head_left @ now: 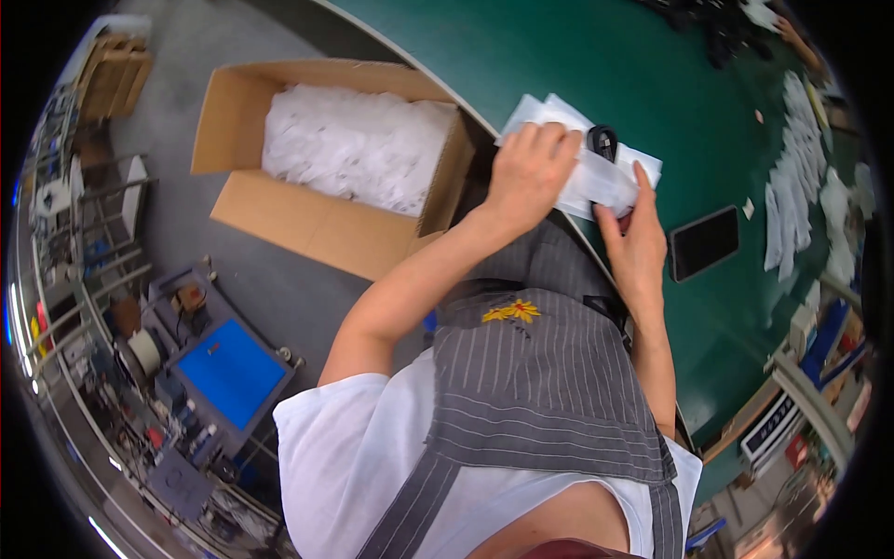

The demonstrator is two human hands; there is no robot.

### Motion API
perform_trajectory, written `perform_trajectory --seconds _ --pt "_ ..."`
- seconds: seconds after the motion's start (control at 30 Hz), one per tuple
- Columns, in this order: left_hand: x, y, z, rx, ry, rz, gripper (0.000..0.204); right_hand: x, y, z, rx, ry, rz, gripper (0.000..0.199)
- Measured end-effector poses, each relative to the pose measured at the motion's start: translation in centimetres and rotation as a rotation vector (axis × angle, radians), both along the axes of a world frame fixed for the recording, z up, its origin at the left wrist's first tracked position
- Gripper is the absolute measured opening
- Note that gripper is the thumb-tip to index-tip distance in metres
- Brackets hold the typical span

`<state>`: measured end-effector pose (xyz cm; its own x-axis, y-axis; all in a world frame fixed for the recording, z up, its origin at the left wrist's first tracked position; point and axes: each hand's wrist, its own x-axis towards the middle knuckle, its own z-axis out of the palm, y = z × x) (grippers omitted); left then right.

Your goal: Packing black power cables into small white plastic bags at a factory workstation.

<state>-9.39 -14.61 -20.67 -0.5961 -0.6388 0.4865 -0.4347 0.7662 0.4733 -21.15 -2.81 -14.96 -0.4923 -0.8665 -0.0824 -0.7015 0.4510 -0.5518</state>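
We see one broad dark-green tabletop [596,56]. Beside its near edge stands one open brown cardboard box [317,219] of white bagged pieces, likely kept within reach. At that edge, our left hand [529,172] presses the thin white plastic packet [596,177] flat; our right hand [633,238] pinches its end. One small black clip-like object [603,140] tops it.
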Motion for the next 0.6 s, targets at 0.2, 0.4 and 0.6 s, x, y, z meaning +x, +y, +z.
perform_trajectory --seconds 0.2,0.4,0.6 --pt "0.3 0.0 -0.5 -0.032 -0.002 0.043 0.035 -4.5 2.4 0.0 -0.117 -0.289 -0.192 0.038" --pt "0.7 -0.2 -0.4 0.045 0.001 0.038 0.035 -3.1 2.5 4.4 -0.413 -0.217 -0.262 0.027" --pt "4.5 -5.2 1.2 0.026 0.39 0.061 0.02 1.4 -0.5 -0.7 -0.015 -0.111 -0.135 0.031"
